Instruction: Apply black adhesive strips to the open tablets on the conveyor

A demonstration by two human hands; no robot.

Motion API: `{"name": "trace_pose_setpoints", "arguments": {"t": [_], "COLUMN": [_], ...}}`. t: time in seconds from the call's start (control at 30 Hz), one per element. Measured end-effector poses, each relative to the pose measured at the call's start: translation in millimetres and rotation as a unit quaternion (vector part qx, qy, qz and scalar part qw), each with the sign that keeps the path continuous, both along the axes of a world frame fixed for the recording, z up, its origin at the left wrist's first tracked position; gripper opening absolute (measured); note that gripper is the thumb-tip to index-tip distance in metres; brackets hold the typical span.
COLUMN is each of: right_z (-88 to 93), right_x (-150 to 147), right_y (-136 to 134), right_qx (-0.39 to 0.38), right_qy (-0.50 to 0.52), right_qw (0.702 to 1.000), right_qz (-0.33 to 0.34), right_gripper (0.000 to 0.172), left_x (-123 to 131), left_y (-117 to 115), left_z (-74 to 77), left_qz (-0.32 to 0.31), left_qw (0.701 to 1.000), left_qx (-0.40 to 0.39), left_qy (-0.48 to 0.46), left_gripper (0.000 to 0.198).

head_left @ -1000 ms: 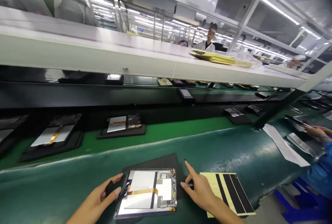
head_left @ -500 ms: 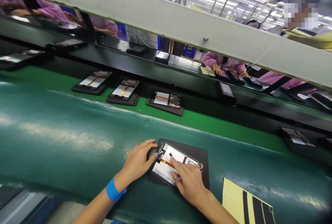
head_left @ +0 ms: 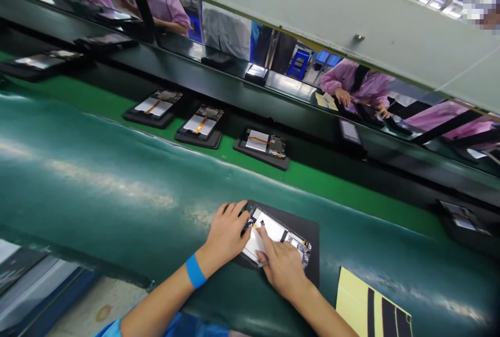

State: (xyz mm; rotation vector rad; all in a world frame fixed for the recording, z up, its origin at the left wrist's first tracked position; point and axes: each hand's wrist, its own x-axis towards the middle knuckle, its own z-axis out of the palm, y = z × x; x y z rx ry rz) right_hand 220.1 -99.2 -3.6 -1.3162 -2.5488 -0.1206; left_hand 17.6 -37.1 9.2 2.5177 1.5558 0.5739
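Note:
An opened tablet (head_left: pixel 278 235) with a silver battery and circuit board lies on a black mat (head_left: pixel 308 227) on the dark green bench. My left hand (head_left: pixel 228 233), with a blue wristband, rests on the tablet's left edge, fingers curled over it. My right hand (head_left: pixel 282 265) lies on top of the tablet, index finger stretched out and pressing on the battery near an orange flex cable, while a thin grey tool is tucked under the other fingers.
A yellow sheet with black strips (head_left: pixel 371 308) lies at the right of the mat. Three opened tablets on black trays (head_left: pixel 262 147) ride the bright green belt behind. People in pink coats (head_left: pixel 363 87) work across the line, under a white shelf (head_left: pixel 312 9).
My view has tilted down and left. My left hand has closed further over the tablet's left edge, and my right index finger has slid left along the battery.

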Motion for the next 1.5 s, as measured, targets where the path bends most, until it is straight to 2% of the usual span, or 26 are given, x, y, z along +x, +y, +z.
{"name": "trace_pose_setpoints", "arguments": {"t": [0.17, 0.33, 0.53, 0.73, 1.03, 1.5], "right_z": [3.2, 4.2, 4.7, 9.1, 9.3, 10.8], "right_x": [-1.5, -0.8, -0.5, -1.5, -1.9, -4.1], "right_y": [2.0, 3.2, 4.9, 5.9, 6.9, 8.1], "right_qx": [0.017, 0.016, 0.014, 0.017, 0.005, 0.006], "right_qy": [0.003, 0.014, 0.038, 0.041, 0.037, 0.031], "right_qw": [1.000, 1.000, 0.999, 0.999, 0.998, 0.999], "right_qz": [0.012, 0.019, 0.024, 0.031, 0.044, 0.039], "right_gripper": [0.050, 0.049, 0.051, 0.056, 0.055, 0.060], "left_x": [4.8, -9.5, -31.9, -28.4, -22.8, -18.8], "left_y": [3.1, 4.1, -14.5, -31.6, -34.3, -37.8], "left_z": [0.2, 0.1, -2.3, -10.0, -14.6, -8.4], "left_qz": [-0.008, -0.006, -0.071, -0.120, -0.119, -0.106], "left_qw": [0.999, 0.999, 0.997, 0.992, 0.992, 0.994], "left_qx": [0.037, 0.042, 0.030, 0.036, 0.035, 0.025], "left_qy": [0.018, -0.008, -0.028, 0.005, 0.026, 0.028], "left_gripper": [0.013, 0.017, 0.028, 0.042, 0.048, 0.048]}}
